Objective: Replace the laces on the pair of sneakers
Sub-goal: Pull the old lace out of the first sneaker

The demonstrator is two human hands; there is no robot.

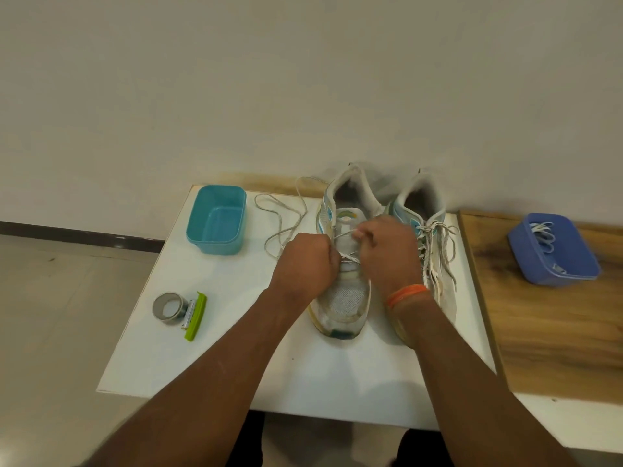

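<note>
On white bench (209, 358), left hand (305, 261) and right hand (387, 251) each grip clenched on speckled white lace (349, 256) across left worn white-and-teal mesh sneaker (344, 298). Second matching sneaker (435, 237) just beside it, laced. Loose lace end (279, 210) trails toward teal plastic tub (217, 219). Grey tape roll (168, 306) near bench's left edge.

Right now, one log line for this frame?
step: lacing left sneaker | left hand: grips lace | right hand: pinches lace | right sneaker: laced
</note>
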